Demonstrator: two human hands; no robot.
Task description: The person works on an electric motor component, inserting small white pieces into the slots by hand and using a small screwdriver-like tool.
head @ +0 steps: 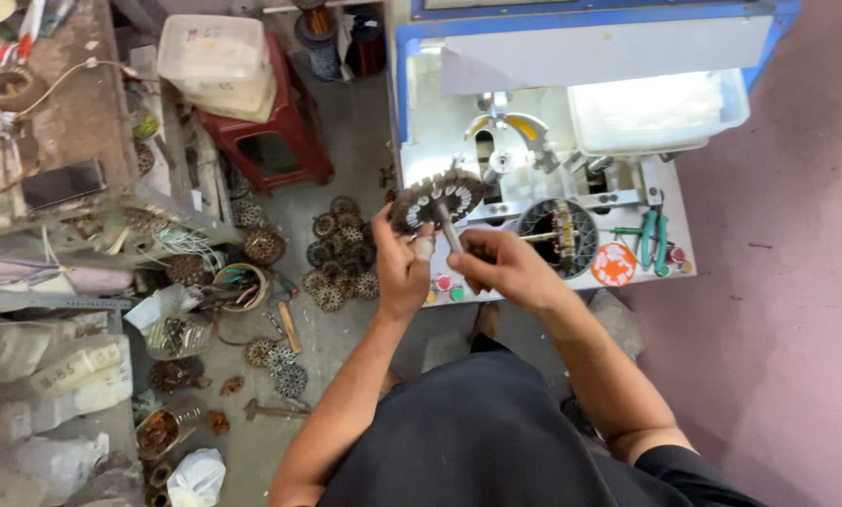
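I hold a round toothed metal stator core (437, 198) on a short shaft in front of me, just above the near edge of a white machine table (646, 272). My left hand (400, 266) grips the core's lower edge, thumb up along its rim. My right hand (502, 268) is closed around the shaft below the core. Behind the core stands the winding machine's metal head (501, 141). A black round fixture holding a wound core (558, 237) sits in the table, right of my right hand.
A translucent white bin (656, 111) sits on the machine's right side. Green-handled pliers (654, 239) lie by the fixture. On the floor to the left lie several stator cores (338, 252), a red stool (272, 131) with a plastic box, and cluttered shelves (54, 225).
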